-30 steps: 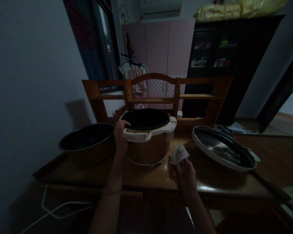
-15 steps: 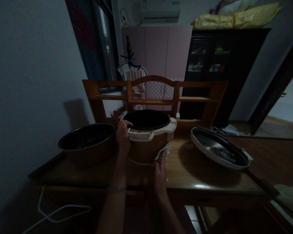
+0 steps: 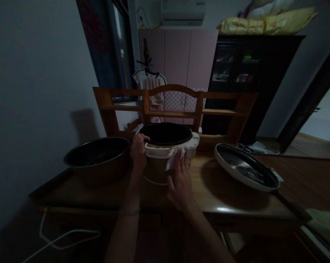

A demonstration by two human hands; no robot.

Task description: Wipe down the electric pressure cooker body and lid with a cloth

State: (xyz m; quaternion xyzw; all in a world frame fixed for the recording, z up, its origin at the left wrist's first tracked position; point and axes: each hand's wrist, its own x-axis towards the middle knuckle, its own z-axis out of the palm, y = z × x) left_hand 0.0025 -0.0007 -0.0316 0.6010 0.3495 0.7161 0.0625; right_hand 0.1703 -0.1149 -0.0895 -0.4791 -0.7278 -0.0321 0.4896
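Note:
A rice cooker body (image 3: 156,168) with a cream rim and dark interior stands in the middle of the wooden table. My left hand (image 3: 139,150) grips its rim at the left, thumb over the top edge. With my right hand (image 3: 182,179) I press a white cloth or tissue (image 3: 178,155) against the cooker's front right side, just below the rim. The dark inner pot (image 3: 99,164) rests to the left of the cooker. On the right lies the cooker's round lid (image 3: 245,168), its metal underside turned up and tilted.
A wooden shelf rack (image 3: 171,114) rises along the table's back edge. The wall (image 3: 44,91) is close on the left. A white cable (image 3: 68,233) hangs below the table's front left. Behind stand a pink wardrobe (image 3: 175,58) and a dark cabinet (image 3: 252,95).
My right hand has moved the cloth up the cooker's side, from low on the right to just beneath the rim. My left hand keeps its hold on the rim.

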